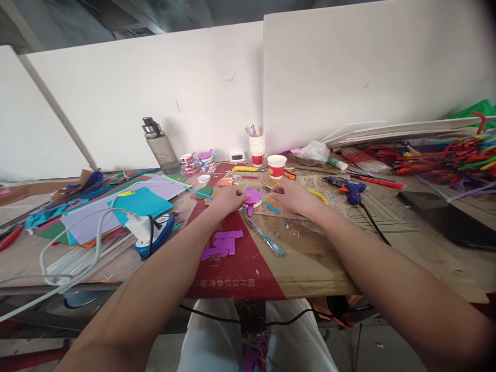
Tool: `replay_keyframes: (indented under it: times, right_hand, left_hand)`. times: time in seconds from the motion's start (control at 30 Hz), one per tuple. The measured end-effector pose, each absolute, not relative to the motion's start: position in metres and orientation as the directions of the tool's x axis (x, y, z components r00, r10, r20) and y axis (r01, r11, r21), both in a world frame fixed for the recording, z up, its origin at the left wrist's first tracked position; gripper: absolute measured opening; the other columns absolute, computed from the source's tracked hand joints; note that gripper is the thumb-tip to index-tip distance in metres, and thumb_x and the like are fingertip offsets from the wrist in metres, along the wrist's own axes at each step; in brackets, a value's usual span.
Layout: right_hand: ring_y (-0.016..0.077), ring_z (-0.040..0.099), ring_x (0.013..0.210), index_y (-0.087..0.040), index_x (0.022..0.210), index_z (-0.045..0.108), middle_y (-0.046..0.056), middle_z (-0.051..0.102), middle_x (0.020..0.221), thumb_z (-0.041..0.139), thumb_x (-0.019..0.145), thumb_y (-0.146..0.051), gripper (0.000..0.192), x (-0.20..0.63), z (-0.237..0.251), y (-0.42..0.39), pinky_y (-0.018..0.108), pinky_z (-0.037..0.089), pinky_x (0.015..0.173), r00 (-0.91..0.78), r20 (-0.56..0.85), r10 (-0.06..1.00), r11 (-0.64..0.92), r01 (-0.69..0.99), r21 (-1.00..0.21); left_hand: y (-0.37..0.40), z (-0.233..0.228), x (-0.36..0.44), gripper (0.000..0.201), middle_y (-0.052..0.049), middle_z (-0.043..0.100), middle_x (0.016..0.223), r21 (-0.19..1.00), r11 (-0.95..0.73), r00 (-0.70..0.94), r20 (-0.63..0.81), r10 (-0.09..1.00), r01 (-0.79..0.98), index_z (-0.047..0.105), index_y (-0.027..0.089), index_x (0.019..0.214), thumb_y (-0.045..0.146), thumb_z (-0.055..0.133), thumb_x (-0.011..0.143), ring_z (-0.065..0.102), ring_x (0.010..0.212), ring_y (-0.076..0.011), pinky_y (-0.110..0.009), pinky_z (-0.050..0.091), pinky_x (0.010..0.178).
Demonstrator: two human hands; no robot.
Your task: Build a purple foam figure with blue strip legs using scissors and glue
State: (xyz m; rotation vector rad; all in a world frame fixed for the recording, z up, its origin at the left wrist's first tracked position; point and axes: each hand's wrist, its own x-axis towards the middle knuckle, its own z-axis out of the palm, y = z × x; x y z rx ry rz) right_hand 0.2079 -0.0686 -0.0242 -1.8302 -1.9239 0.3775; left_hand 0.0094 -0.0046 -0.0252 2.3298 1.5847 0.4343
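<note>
My left hand (229,198) rests on the table with its fingertips pressing the left edge of a purple foam round piece (253,198) that sits on a paper cup. My right hand (291,197) lies flat just to the right of that piece, fingers pointing at it, touching the cardboard sheet (310,188) underneath. Purple foam scraps (225,243) lie nearer to me. A clear blue pen (266,238) lies between my forearms.
A blue glue gun (349,188) with its cord lies right of my right hand. A red-and-white paper cup (276,166), a cup of pens (257,146), a water bottle (159,146), coloured foam sheets (127,209), a white charger (140,227) and pipe cleaners (457,152) surround the work spot.
</note>
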Motion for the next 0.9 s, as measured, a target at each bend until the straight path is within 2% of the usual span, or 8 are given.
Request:
replay_keyframes:
  times: [0.17,0.33,0.43,0.57,0.67,0.73,0.8,0.9]
  right_hand:
    - [0.0237,0.065,0.097,-0.018,0.102,0.073,0.009,0.074,0.104,0.063,0.086,-0.028,0.022,0.196,-0.025,-0.069,0.032,0.046,0.082,-0.083,0.122,0.989,0.133,0.855,-0.501]
    - [0.0224,0.066,0.105,-0.016,0.121,0.063,0.011,0.071,0.116,0.063,0.085,-0.021,0.037,0.196,-0.035,-0.064,0.037,0.047,0.094,-0.109,0.203,0.973,0.219,0.712,-0.667]
    - [0.0189,0.066,0.105,-0.014,0.121,0.06,0.012,0.069,0.119,0.061,0.086,-0.018,0.036,0.199,-0.036,-0.062,0.036,0.049,0.096,-0.057,0.225,0.973,0.221,0.526,-0.821]
    - [0.0173,0.065,0.109,-0.014,0.115,0.059,0.013,0.069,0.119,0.063,0.082,-0.015,0.033,0.201,-0.032,-0.063,0.037,0.047,0.101,-0.039,0.251,0.967,0.249,0.341,-0.906]
    - [0.0165,0.064,0.109,-0.015,0.115,0.056,0.012,0.068,0.117,0.065,0.078,-0.015,0.037,0.202,-0.031,-0.064,0.036,0.047,0.101,-0.026,0.305,0.952,0.304,0.19,-0.933]
    - [0.0162,0.065,0.106,-0.017,0.116,0.055,0.01,0.068,0.112,0.067,0.076,-0.018,0.042,0.203,-0.033,-0.063,0.036,0.049,0.099,-0.001,0.341,0.94,0.338,0.132,-0.932]
    - [0.016,0.066,0.099,-0.018,0.117,0.055,0.008,0.068,0.109,0.07,0.073,-0.02,0.047,0.204,-0.034,-0.061,0.035,0.051,0.094,0.04,0.355,0.934,0.347,0.131,-0.929]
    - [0.0154,0.065,0.089,-0.019,0.116,0.058,0.007,0.068,0.11,0.072,0.07,-0.022,0.049,0.204,-0.033,-0.06,0.034,0.053,0.084,0.056,0.35,0.935,0.335,0.183,-0.924]
  left_hand:
    - [-0.005,-0.029,0.014,0.024,-0.006,0.065,0.067,0.377,-0.367,0.339,0.141,0.93,0.851,0.07,0.017,0.069,0.037,0.06,0.078,0.055,0.065,-0.0184,-0.028,0.037,0.061]
    - [-0.004,-0.037,0.016,0.02,-0.005,0.065,0.07,0.538,-0.358,0.312,0.179,0.933,0.763,0.062,0.018,0.068,0.036,0.065,0.077,0.056,0.066,-0.0187,-0.029,0.036,0.063]
    - [-0.005,-0.037,0.016,0.016,-0.002,0.064,0.071,0.672,-0.317,0.265,0.182,0.947,0.67,0.057,0.02,0.071,0.031,0.069,0.074,0.057,0.065,-0.0176,-0.028,0.037,0.062]
    - [-0.005,-0.031,0.016,0.022,0.0,0.061,0.069,0.814,-0.293,0.194,0.224,0.955,0.502,0.052,0.02,0.073,0.02,0.074,0.066,0.057,0.066,-0.015,-0.026,0.04,0.063]
    - [-0.003,-0.025,0.014,0.03,-0.001,0.064,0.076,0.912,-0.272,0.178,0.226,0.958,0.306,0.056,0.018,0.083,0.021,0.077,0.062,0.059,0.071,-0.0144,-0.026,0.043,0.068]
    - [-0.003,-0.021,0.013,0.034,-0.003,0.067,0.081,0.944,-0.262,0.247,0.21,0.946,0.2,0.061,0.016,0.087,0.028,0.08,0.06,0.061,0.073,-0.015,-0.028,0.045,0.071]
    - [-0.006,-0.018,0.012,0.033,-0.004,0.068,0.08,0.945,-0.272,0.33,0.203,0.922,0.179,0.067,0.014,0.08,0.034,0.081,0.059,0.06,0.073,-0.0153,-0.029,0.044,0.073]
    - [-0.013,-0.014,0.014,0.039,-0.004,0.07,0.085,0.974,-0.215,0.362,0.174,0.916,0.074,0.071,0.014,0.086,0.04,0.082,0.059,0.06,0.074,-0.0154,-0.029,0.045,0.072]
